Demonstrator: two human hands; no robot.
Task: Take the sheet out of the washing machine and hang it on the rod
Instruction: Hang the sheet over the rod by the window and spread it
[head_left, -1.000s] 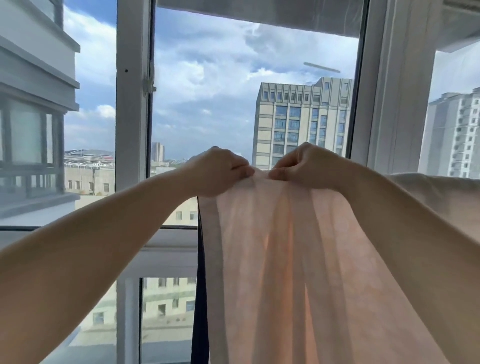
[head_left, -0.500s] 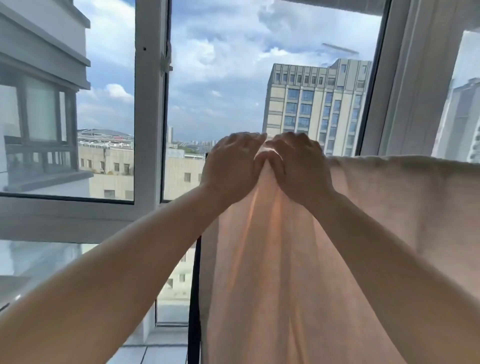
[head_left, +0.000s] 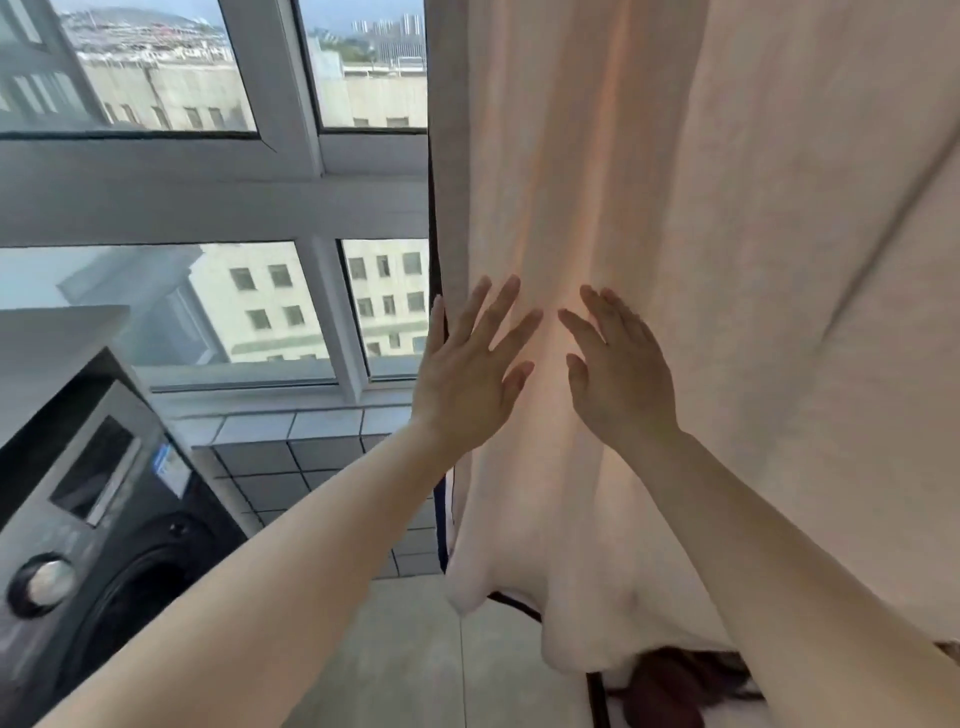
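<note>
Head camera view: half a second ago both hands were up high, pinching the top edge of the thin, pale peach cloth sheet (head_left: 597, 208) close together. Now they have let go and come down. The left hand (head_left: 470, 371) is open with its fingers spread, and it lies flat on the sheet near the left edge. The right hand (head_left: 621, 371) is open too, flat on the sheet just beside the left one. Neither hand holds anything.

The sheet hangs down in long soft folds in front of the big white-framed window (head_left: 322, 171). Its bottom edge ends just above the pale tiled floor (head_left: 415, 649). The rod is above the top of the picture, so it cannot be seen now.

I think the hanging is nearly done, and the hands are only patting the folds flat.

The dark grey front-loading washing machine (head_left: 104, 519) stands at the lower left, well apart from the sheet. It has a small blue and white sticker (head_left: 167, 465), but the writing on it is too blurry to read. No other words or brand names can be read.
</note>
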